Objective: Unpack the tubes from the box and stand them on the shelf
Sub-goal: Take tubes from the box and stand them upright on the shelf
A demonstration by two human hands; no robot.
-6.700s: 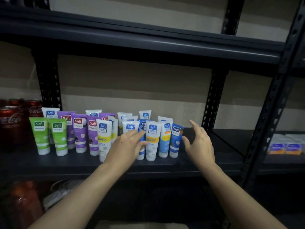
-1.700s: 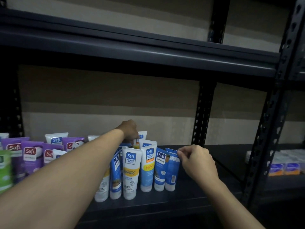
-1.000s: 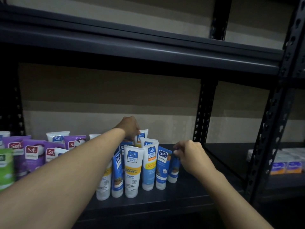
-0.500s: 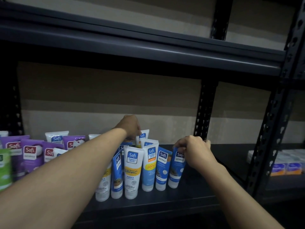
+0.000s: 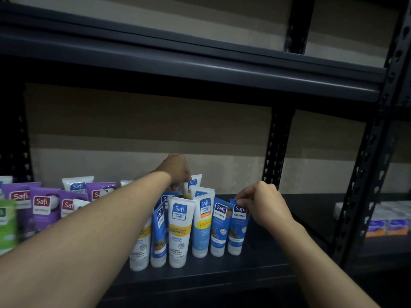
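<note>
You are facing a dark metal shelf (image 5: 278, 252), its board smooth and matt and its upright posts (image 5: 275, 152) punched with rows of slots, and a plain beige wall (image 5: 133, 130) is showing behind it. Soft plastic tubes (image 5: 200, 227) are standing on the board in a tight cluster left of the middle post. Each one is flat and crimped at the top and round at the white cap, and it is resting cap down with its long axis running straight up. Purple tubes (image 5: 42, 210) with red "Safi" labels are filling the left side, and a green tube (image 5: 6, 223) is blurring at the frame's edge. In front, a white tube (image 5: 179, 230) is showing "Safi Perfect White" and "Vitamin C". Your left hand (image 5: 175, 170) is reaching to the back row, its fingers curling down and pinching the crimped corner of the back tube (image 5: 194, 182). Your right hand (image 5: 264, 205) is pinching, between thumb and curled fingers, the top crimp of the blue tube (image 5: 238, 227) at the right end of the front row, which is labelled "Safi Naturals" and standing upright. Small packets (image 5: 387, 221) are lying in the next bay.
</note>
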